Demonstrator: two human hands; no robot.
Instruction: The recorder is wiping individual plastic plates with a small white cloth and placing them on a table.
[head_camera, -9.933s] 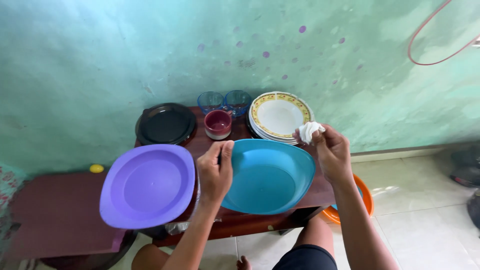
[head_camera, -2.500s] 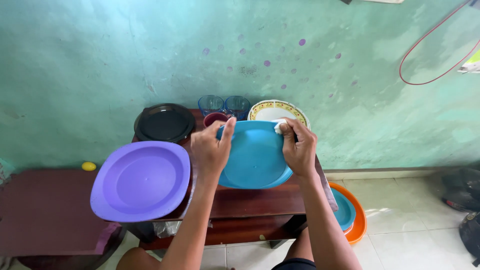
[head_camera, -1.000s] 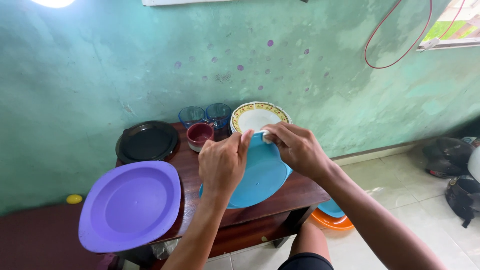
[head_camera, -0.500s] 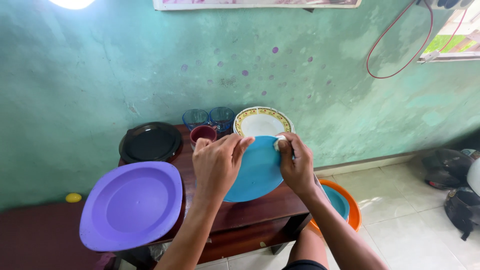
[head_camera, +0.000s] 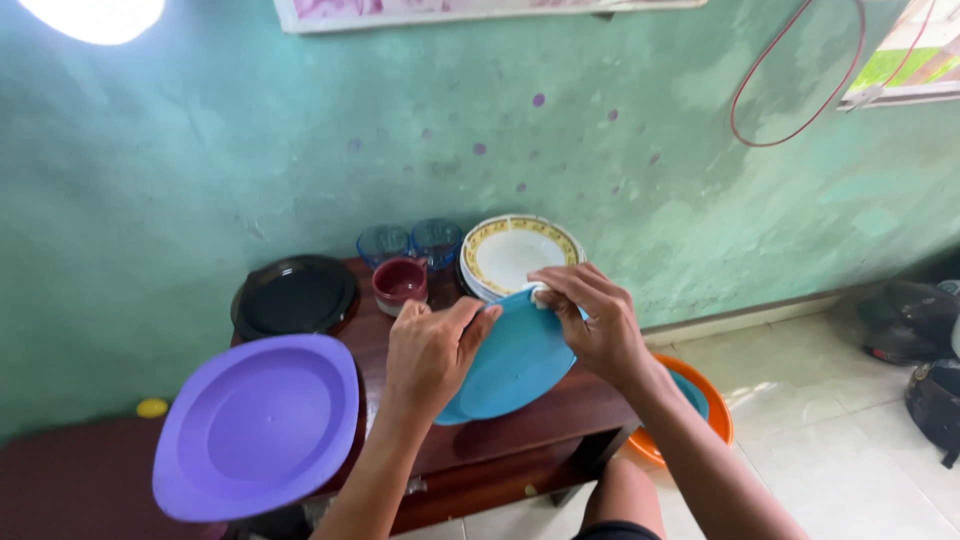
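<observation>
We hold the blue plate (head_camera: 512, 362) tilted above the worktop (head_camera: 560, 400), just in front of the stack of white plates (head_camera: 515, 252) with yellow rims. Our left hand (head_camera: 432, 348) grips its left edge, fingers (head_camera: 470, 322) clamped over the rim, which steadies the plate and keeps its face open to the other hand. Our right hand (head_camera: 592, 322) pinches a small white cloth (head_camera: 541, 294) against the top rim, fingers closed on it, so the cloth presses onto the plastic. Left of the blue plate lies a purple plate (head_camera: 255, 425); behind it stand a red cup (head_camera: 399, 281), two blue glasses (head_camera: 410, 241) and a black plate (head_camera: 293, 295). To the right, on the floor, sits an orange basin (head_camera: 715, 410).
</observation>
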